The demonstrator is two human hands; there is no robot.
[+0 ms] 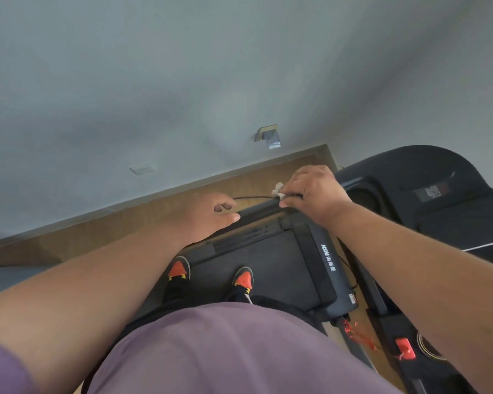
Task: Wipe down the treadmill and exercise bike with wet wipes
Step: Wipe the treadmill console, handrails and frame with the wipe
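I look down at a black treadmill, standing on its belt (271, 268) in orange-and-black shoes. A black horizontal bar (261, 210) runs between my hands. My right hand (315, 193) curls over the bar's right end and pinches a small white wet wipe (278, 190) against it. My left hand (211, 214) is at the bar's left end with fingers curled and thumb along it; whether it grips the bar is hard to tell. The treadmill's right side rail (329, 260) carries white lettering.
A second black machine's console (427, 191) stands at the right, with a red safety key (404, 348) below it. A thin black cable (252, 197) runs along the wood floor (131, 231). The grey wall has an outlet (143, 168) and a small fixture (269, 136).
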